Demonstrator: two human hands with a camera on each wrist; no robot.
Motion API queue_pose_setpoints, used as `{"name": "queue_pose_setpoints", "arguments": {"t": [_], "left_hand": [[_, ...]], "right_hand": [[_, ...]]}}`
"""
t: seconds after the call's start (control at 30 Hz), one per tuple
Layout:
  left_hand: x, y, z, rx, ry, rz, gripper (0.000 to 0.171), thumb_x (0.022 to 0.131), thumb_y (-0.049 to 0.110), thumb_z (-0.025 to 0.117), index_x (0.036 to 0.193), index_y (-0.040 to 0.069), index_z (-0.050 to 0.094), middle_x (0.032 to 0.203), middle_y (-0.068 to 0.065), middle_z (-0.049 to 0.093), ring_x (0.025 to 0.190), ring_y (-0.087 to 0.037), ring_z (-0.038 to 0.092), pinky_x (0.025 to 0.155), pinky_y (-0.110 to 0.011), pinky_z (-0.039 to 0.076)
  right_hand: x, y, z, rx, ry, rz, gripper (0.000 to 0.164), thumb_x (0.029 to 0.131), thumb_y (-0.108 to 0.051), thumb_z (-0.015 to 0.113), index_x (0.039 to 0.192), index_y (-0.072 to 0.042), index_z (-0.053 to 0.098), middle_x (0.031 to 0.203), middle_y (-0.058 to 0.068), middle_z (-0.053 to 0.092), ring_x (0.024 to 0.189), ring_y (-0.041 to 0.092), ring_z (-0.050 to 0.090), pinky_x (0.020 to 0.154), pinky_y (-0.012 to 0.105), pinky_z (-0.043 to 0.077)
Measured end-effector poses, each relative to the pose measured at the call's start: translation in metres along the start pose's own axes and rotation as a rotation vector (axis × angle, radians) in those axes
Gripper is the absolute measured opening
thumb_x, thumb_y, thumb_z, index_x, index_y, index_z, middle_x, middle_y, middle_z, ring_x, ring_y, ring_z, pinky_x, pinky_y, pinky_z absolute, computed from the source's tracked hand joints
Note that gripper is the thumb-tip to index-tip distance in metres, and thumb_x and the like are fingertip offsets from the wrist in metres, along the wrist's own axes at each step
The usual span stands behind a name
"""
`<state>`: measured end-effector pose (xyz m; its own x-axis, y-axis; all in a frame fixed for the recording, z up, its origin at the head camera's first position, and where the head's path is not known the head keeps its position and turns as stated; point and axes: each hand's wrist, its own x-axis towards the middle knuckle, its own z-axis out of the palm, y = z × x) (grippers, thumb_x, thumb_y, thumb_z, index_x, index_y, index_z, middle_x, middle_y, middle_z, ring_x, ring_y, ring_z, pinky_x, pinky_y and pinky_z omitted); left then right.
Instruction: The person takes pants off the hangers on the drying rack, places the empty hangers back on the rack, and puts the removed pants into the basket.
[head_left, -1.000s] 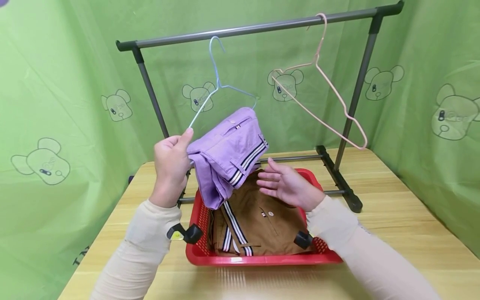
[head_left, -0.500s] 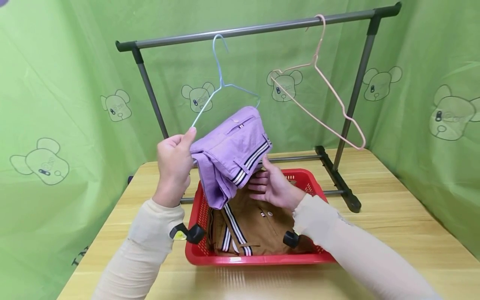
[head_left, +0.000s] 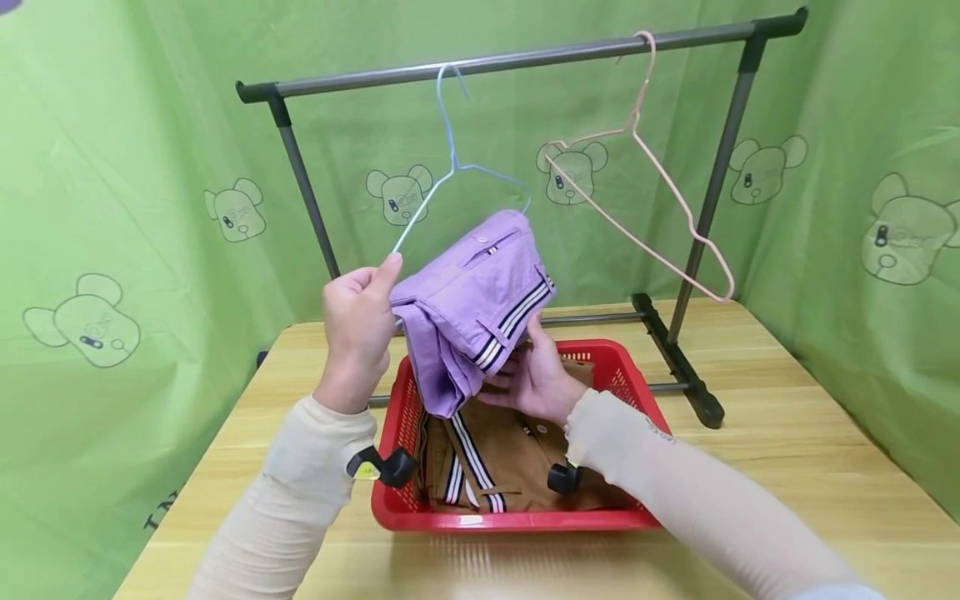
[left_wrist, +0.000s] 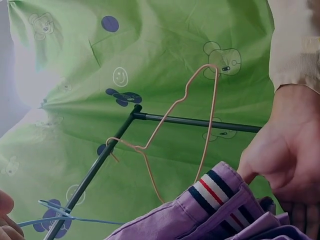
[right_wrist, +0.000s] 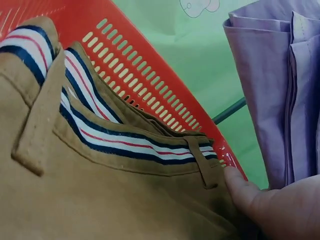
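My left hand point(head_left: 358, 329) grips a light blue wire hanger point(head_left: 453, 158) by its lower left corner. Over the hanger's lower bar lies a pair of folded purple trousers point(head_left: 480, 287), tilted, with a striped inner waistband. My right hand point(head_left: 538, 379) meets the waistband's lower right edge, thumb at the near side and the other fingers partly hidden underneath. Its palm and thumb also appear in the left wrist view beside the purple cloth point(left_wrist: 170, 217). Below both hands, brown trousers point(head_left: 525, 479) with striped waistbands fill a red basket point(head_left: 517, 522).
Behind the basket stands a grey rack point(head_left: 375, 79) with black feet point(head_left: 678, 375). A pink hanger point(head_left: 636, 117) hangs bare on its right half. The blue hook overlaps the rack's bar in the head view. Green curtain surrounds the wooden table point(head_left: 795, 467).
My right hand has moved left and in under the purple trousers, reaching the waistband edge. My left hand, the blue hanger and the trousers have shifted slightly right.
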<state>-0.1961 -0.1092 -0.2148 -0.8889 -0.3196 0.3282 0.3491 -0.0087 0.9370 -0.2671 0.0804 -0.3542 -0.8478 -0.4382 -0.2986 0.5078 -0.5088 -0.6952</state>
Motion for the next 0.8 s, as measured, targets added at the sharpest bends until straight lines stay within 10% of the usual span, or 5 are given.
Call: {"name": "queue_pose_setpoints", "arguments": {"t": [0.27,0.8], "left_hand": [[0.000,-0.003,0.001,0.022,-0.002,0.013,0.044,0.093,0.018,0.065,0.053,0.013,0.048,0.048,0.007,0.032,0.043,-0.006,0.030,0.040,-0.020,0.024],[-0.005,-0.006,0.003,0.016,-0.032,-0.026,0.043,0.093,0.018,0.065,0.054,0.011,0.049,0.047,0.006,0.033,0.038,-0.007,0.032,0.037,-0.020,0.028]], "right_hand": [[0.000,-0.001,0.005,0.079,-0.020,-0.032,0.103,0.079,-0.085,0.033,0.150,-0.012,0.023,0.151,0.022,0.026,0.136,0.044,0.029,0.105,0.066,0.025],[0.002,-0.013,0.015,0.315,-0.101,-0.139,0.019,0.101,-0.027,0.051,0.104,-0.010,0.058,0.096,0.005,0.071,0.088,0.019,0.069,0.081,0.031,0.054]]}}
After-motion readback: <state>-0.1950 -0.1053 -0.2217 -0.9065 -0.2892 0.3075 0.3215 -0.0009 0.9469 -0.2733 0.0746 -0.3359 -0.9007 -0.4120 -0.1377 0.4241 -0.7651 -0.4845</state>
